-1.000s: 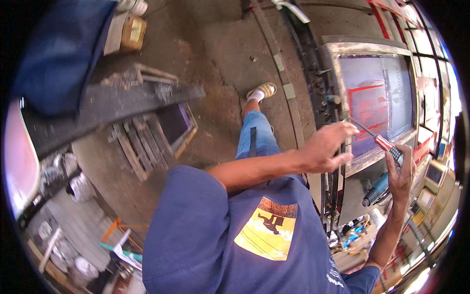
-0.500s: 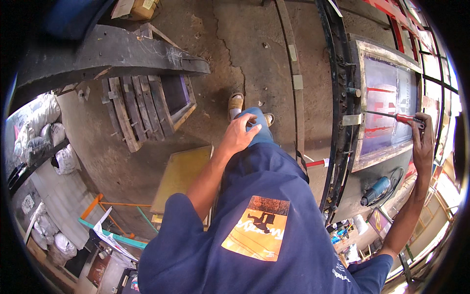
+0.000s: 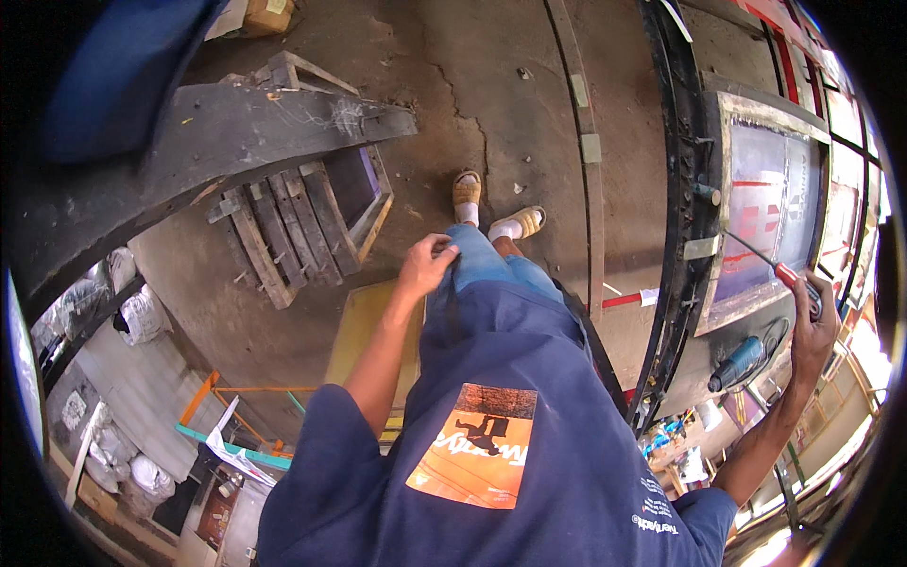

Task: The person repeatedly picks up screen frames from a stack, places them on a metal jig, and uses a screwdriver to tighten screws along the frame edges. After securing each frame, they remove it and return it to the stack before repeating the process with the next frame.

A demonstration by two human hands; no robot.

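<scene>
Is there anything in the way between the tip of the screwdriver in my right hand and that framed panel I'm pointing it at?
Nothing visible blocks it. The right hand grips the red-handled screwdriver, and its shaft runs bare across the framed panel toward the frame's left edge. The blue power tool lies lower, off that line.

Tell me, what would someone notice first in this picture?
Probably the big navy blue T-shirt with an orange square print filling the lower middle. At the right edge, the right hand grips a red-handled screwdriver pointing at a metal-framed panel, while the left hand rests on the blue-jeaned knee.
</scene>
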